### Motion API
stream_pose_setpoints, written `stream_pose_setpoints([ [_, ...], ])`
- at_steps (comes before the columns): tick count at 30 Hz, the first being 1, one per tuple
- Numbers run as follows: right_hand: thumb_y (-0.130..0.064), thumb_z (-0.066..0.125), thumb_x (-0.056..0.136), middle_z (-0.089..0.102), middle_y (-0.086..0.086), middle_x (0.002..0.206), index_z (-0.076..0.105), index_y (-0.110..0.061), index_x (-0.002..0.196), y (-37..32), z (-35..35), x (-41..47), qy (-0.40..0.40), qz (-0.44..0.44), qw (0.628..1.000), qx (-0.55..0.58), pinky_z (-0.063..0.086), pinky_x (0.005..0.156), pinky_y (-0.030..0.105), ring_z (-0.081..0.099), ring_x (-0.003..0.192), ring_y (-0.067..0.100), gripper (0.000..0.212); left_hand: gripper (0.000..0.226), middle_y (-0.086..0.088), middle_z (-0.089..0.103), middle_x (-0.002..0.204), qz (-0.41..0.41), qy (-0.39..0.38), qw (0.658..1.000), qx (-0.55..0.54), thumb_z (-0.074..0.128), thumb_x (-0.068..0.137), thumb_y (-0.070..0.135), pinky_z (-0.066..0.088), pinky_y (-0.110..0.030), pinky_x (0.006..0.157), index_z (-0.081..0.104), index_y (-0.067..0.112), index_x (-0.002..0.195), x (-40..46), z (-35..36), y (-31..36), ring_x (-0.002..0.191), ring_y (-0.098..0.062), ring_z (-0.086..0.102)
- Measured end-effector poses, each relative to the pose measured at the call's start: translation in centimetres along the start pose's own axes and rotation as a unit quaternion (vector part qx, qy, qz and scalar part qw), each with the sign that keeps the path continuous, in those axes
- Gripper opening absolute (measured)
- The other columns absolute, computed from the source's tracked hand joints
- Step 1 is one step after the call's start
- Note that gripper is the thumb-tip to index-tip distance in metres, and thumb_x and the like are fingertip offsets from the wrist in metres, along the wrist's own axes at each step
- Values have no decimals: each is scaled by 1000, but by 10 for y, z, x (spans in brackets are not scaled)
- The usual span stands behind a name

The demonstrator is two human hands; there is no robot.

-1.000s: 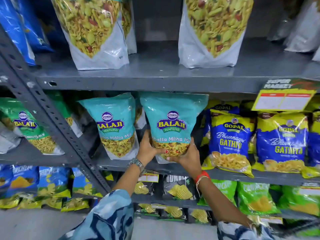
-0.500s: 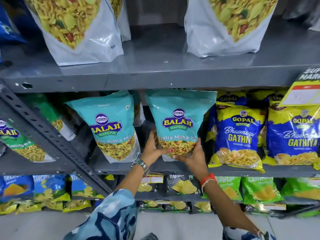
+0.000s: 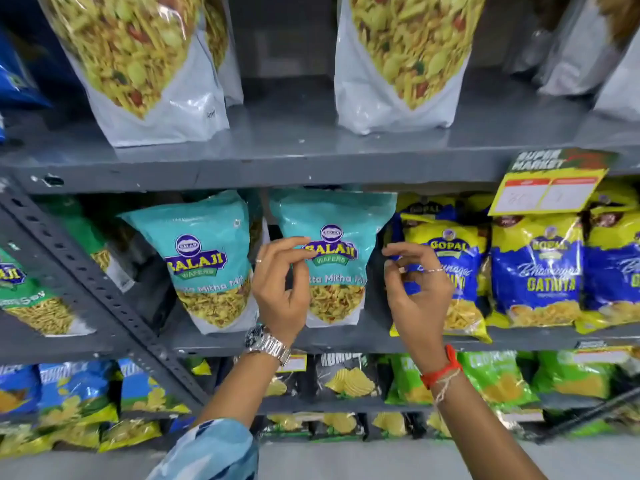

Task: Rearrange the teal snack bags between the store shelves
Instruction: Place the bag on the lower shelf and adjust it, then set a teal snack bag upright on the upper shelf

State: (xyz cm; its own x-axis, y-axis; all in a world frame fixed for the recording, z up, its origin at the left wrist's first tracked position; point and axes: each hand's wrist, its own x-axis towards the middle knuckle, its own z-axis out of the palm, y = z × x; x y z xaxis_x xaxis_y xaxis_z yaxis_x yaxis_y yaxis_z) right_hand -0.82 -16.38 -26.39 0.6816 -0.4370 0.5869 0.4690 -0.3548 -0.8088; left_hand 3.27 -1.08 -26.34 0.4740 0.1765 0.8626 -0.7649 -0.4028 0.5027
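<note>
Fingers [image 3: 294, 242] of both hands are held loosely curled, grasping nothing: left hand [image 3: 282, 292] before the right teal bag [image 3: 334, 251], right hand [image 3: 417, 292] beside it. That bag is stood on the middle shelf [image 3: 346, 339].

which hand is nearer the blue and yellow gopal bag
Right. The right hand is directly in front of the Gopal bag; the left hand is in front of the teal Balaji bag.

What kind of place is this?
Most likely a supermarket snack aisle: grey metal shelves packed with rows of snack bags, and a yellow price tag headed "Super Market" clipped to a shelf edge.
</note>
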Motion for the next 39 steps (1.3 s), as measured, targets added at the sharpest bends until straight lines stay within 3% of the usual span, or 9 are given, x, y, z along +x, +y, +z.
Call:
stream_pose_setpoints([
  [7,-5,53,80,63,0,76,63,-25,83,-75,-19,65,64,-163,984,34,49,60,30,61,67,23,23,21,-2,63,93,139,32,989,-27,47,80,-3,46,-29,80,66,2,73,83,17,63,91,0,57],
  [13,-11,54,78,65,5,79,61,-25,82,-120,-26,143,116,-175,977,24,48,66,26,61,73,20,17,21,-4,63,86,147,45,986,-61,47,81,-1,46,-20,81,65,0,71,167,36,103,86,-7,58],
  [18,-17,60,84,66,5,95,60,-23,92,-125,-28,200,89,-56,994,38,43,68,25,59,84,18,10,16,0,60,94,-81,75,982,-155,47,87,6,40,-18,80,61,11,90,227,59,103,86,3,55],
  [22,-47,52,81,62,14,110,61,-5,104,-114,-12,238,6,119,979,167,47,94,34,59,95,18,48,40,0,42,140,-352,-4,898,-264,38,95,34,29,-34,109,42,21,132,253,72,100,131,-17,38],
  [24,-52,45,88,62,19,120,61,-6,114,-109,-2,247,-34,193,951,238,48,99,42,61,106,28,55,52,-1,40,143,-409,-63,868,-276,31,95,47,30,-35,107,36,20,139,250,76,105,128,-20,39],
  [28,-53,25,96,68,14,117,61,-15,121,-100,8,247,-91,202,938,267,52,90,34,65,105,27,58,57,-6,67,95,-412,-189,834,-315,20,92,57,46,-29,69,65,21,98,237,94,106,82,-20,61],
  [33,-54,23,96,71,2,82,67,-22,100,-91,0,254,-68,213,940,259,49,64,27,68,78,18,54,66,-8,70,104,-408,-190,842,-298,22,88,63,50,-30,75,64,18,112,233,110,100,92,-22,65],
  [37,-54,21,97,72,-3,73,68,-26,88,-87,-3,256,-49,212,943,250,49,62,25,68,71,14,55,84,-10,65,120,-423,-188,833,-302,30,72,80,49,-40,94,53,21,127,233,120,91,106,-26,63],
  [39,-55,21,96,73,-2,76,69,-26,89,-85,0,256,-42,207,947,243,51,68,28,69,77,16,57,71,-10,69,109,-426,-194,832,-299,24,84,69,51,-34,81,60,19,119,233,115,97,97,-24,65],
])
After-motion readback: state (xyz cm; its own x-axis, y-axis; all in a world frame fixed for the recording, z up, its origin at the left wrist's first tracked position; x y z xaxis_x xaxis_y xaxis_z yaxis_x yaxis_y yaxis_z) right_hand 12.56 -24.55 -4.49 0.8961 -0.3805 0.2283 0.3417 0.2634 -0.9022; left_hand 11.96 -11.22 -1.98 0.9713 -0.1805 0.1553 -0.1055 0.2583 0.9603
